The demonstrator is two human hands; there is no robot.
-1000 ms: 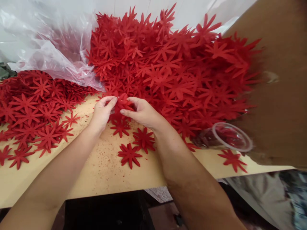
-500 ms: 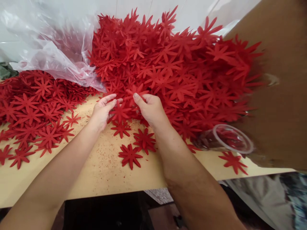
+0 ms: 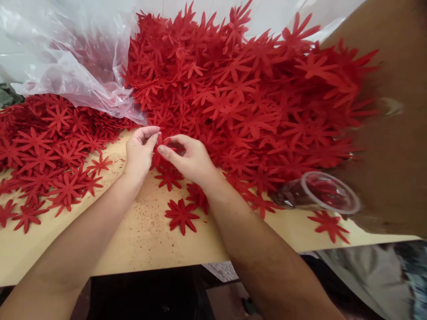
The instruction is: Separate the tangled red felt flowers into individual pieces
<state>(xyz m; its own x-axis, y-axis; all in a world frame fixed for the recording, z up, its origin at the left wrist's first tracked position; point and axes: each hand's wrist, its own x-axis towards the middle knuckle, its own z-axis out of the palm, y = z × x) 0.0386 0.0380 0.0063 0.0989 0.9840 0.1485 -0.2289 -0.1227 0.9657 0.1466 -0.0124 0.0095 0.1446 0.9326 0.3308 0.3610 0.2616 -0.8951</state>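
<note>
Red flower cut-out, many-petalled: one, in work between the two hands, above the near foot of the large heap. Partly covered by the fingers.

Left hand: bare; thumb and forefinger drawn together in a pinch at the cut-out's left side.

Right hand: bare; thumb and forefinger bent in, a narrow gap between their tips, the cut-out caught there.

Large heap of red flower cut-outs: loose, petals at all angles, piled against white wall tiles.

Second pile of red flower cut-outs: lower, flatter, left side of the table.

Single red flower cut-out: lying flat, in front of the hands, just beside another one partly hidden by the right forearm.

Clear plastic bag: crumpled, between pile and wall, its edge touching the large heap.

Clear plastic cup: on its side, mouth to the right; red shows within or through it.

Brown cardboard: upright sheet or box side, right.

Red flower cut-out: flat, below the cup.

Table: pale yellow top, strewn with red crumbs.
</note>
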